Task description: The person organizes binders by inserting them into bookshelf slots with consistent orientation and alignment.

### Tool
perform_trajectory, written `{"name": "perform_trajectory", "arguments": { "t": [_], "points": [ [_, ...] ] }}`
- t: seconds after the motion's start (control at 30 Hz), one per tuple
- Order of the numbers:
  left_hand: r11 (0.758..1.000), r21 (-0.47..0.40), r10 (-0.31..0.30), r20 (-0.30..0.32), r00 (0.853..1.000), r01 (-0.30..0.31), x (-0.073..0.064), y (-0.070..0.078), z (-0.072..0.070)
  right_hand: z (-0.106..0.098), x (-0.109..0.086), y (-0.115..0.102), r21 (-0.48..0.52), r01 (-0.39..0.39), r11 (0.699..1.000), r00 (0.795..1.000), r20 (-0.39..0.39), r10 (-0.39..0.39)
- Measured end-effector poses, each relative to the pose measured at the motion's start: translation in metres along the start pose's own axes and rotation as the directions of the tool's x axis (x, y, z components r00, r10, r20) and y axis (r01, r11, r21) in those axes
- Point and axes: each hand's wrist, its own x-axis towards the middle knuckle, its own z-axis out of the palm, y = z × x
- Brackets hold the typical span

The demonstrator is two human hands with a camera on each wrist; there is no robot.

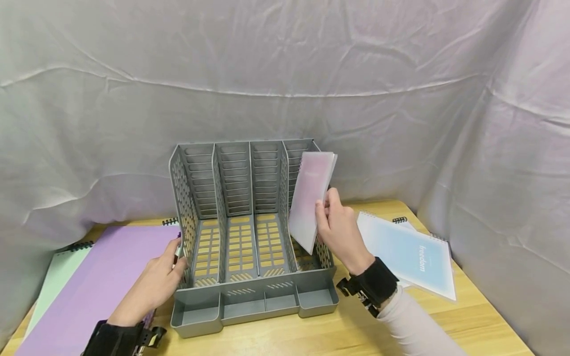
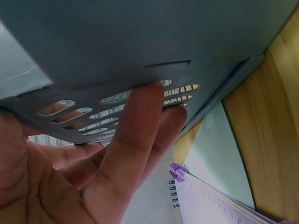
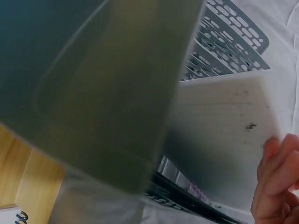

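My right hand (image 1: 340, 225) pinches a spiral notebook (image 1: 311, 193) by its right edge, thumb on the pink-to-white cover. It holds the notebook upright and tilted in the rightmost slot of a grey desk file organizer (image 1: 240, 292). In the right wrist view, the notebook's pale back (image 3: 219, 121) shows beside the fingers (image 3: 275, 186). My left hand (image 1: 153, 282) grips the organizer's left side wall near the front. Fingers (image 2: 140, 126) lie against the slotted panel in the left wrist view, and skin shows through some slots.
On the right of the wooden table (image 1: 445, 326) lie notebooks, a blue "freedom" one (image 1: 414, 252) on top. Purple (image 1: 107, 277) and pale green (image 1: 58, 277) notebooks lie at the left. Silvery fabric (image 1: 285, 74) hangs behind and at the sides.
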Motion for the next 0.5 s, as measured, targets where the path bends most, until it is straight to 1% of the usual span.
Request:
{"name": "perform_trajectory", "arguments": {
  "t": [0.13,0.5],
  "points": [
    [1.0,0.009,0.001,0.004,1.0,-0.001,-0.001,0.0,0.0,0.005,-0.001,0.0,0.027,-0.023,0.999,0.999,0.031,0.022],
    [1.0,0.0,-0.002,0.019,1.0,0.002,0.0,0.001,-0.002,0.019,-0.007,0.007,0.009,-0.037,0.999,0.998,0.051,0.037]
  ]
}}
